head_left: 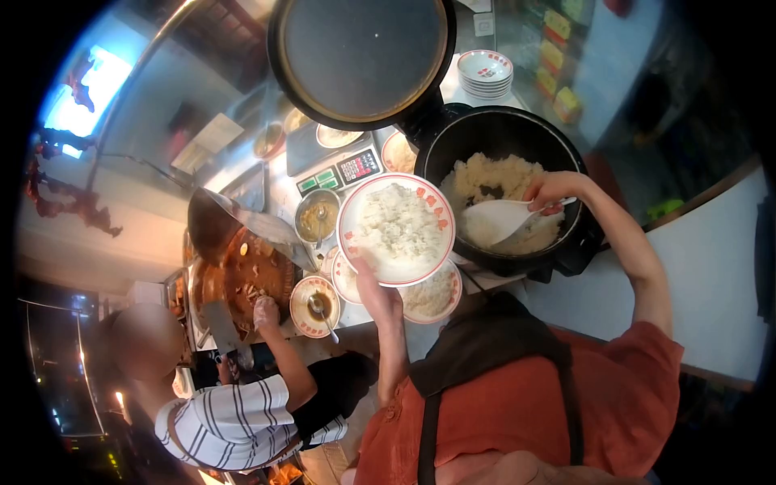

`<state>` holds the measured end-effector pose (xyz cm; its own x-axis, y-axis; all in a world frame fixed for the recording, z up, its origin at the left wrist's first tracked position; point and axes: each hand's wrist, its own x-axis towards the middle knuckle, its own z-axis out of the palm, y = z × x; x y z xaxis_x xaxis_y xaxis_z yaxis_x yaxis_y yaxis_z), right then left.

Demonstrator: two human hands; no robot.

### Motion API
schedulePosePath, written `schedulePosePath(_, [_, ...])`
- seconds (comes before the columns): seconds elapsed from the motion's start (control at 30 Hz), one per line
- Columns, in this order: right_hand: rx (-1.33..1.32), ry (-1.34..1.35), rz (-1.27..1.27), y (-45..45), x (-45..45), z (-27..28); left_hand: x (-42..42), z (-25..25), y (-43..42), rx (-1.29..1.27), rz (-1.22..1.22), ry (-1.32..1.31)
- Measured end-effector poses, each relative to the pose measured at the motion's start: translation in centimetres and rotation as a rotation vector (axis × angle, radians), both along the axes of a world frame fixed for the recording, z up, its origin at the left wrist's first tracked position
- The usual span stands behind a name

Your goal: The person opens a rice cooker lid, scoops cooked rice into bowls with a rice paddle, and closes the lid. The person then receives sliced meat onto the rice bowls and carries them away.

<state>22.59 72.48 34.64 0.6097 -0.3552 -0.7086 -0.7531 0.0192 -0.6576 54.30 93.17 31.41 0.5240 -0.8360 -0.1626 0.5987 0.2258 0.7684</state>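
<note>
In the head view, we see the left hand (378,293) supporting a red-patterned plate (350,222), thumb over its rim, fingers hidden, apparently to keep the white rice (396,222) level beside the rice cooker (477,129); the right hand (550,192) curls round a rice paddle (503,220), blade inside the cooker, whose raised lid (360,56) seemingly gives access from above

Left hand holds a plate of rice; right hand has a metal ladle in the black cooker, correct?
Not a ladle: the head view shows a white rice paddle in the right hand. The rest holds: plate in the left hand, paddle in the black cooker.
</note>
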Motion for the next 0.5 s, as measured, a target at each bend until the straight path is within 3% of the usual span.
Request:
schedulePosePath(0.1, [-0.105, -0.184, -0.097, -0.3, -1.1, 2.3, 0.2, 0.0, -0.3, -0.033, 0.02, -0.125])
schedulePosePath(0.27, [-0.346, -0.257, -0.211, 2.0, 0.8, 8.0, -0.2, -0.1, -1.5, -0.089, -0.042, 0.008])
schedulePosePath(0.37, [-0.736, -0.389, -0.234, 4.6, 3.0, 8.7, -2.1, 1.3, -2.3, -0.096, -0.119, 0.059])
schedulePosePath(0.47, [-1.365, -0.42, -0.208, 7.5, 4.6, 8.1, -3.0, 1.9, -2.5, -0.075, -0.187, 0.103])
schedulePosePath(0.5, [-1.369, -0.42, -0.205, 8.2, 4.5, 8.3, -3.3, 2.4, -2.5, -0.063, -0.182, 0.145])
